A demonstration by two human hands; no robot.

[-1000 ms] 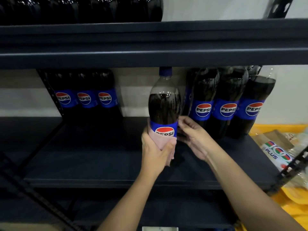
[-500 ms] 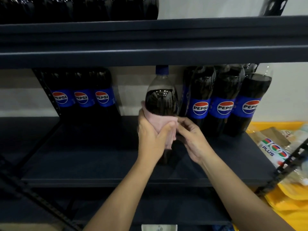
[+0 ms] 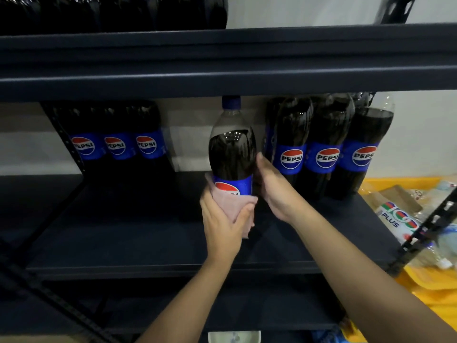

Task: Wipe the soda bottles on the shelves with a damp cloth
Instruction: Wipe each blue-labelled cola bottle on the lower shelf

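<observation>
Dark metal shelving (image 3: 222, 78) across the whole view, its perforated upright (image 3: 420, 233) slanting at four o'clock. Pale wall (image 3: 420, 134) behind at three o'clock, dimly lit. Yellow packaging (image 3: 430, 288) heaped at five o'clock.

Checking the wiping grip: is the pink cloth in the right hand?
No, the left hand presses the pink cloth around the bottle, while the right hand grips the bottle bare.

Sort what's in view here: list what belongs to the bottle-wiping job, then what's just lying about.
Part of the job:
- held Pepsi bottle
- pink cloth, gripped by the left hand around the bottle
- right hand, steadying the bottle
- Pepsi bottles at left and at right
- dark shelf

Lying about:
- 100 Plus pack
- yellow bin
</observation>
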